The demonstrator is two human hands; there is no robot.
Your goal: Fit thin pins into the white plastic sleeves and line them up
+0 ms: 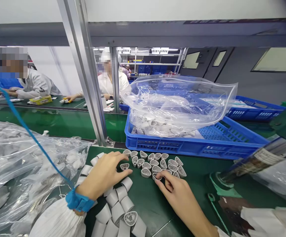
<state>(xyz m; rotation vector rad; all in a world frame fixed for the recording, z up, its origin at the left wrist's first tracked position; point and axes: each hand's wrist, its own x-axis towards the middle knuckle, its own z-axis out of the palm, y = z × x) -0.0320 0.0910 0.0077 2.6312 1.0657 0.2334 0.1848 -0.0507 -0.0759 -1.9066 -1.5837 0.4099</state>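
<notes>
My left hand (105,172), with a blue wrist strap (80,200) on its wrist, has thumb and forefinger spread around a small grey plastic shell (124,167) without visibly gripping it. My right hand (176,189) pinches the edge of another grey plastic shell (155,176) at the near side of a group of upright ones. These hollow, rounded-triangular shells (154,162) stand with their openings up on the green tabletop (155,200). Nearer me, below my left hand, several more shells (118,210) lie mostly on their sides.
Clear plastic bags of white parts (29,164) cover the left side. Behind the shells stands a blue crate (157,144) holding a large clear bag (177,102). A metal post (86,72) rises at centre left. A green-based machine (222,181) stands right. Two co-workers sit across.
</notes>
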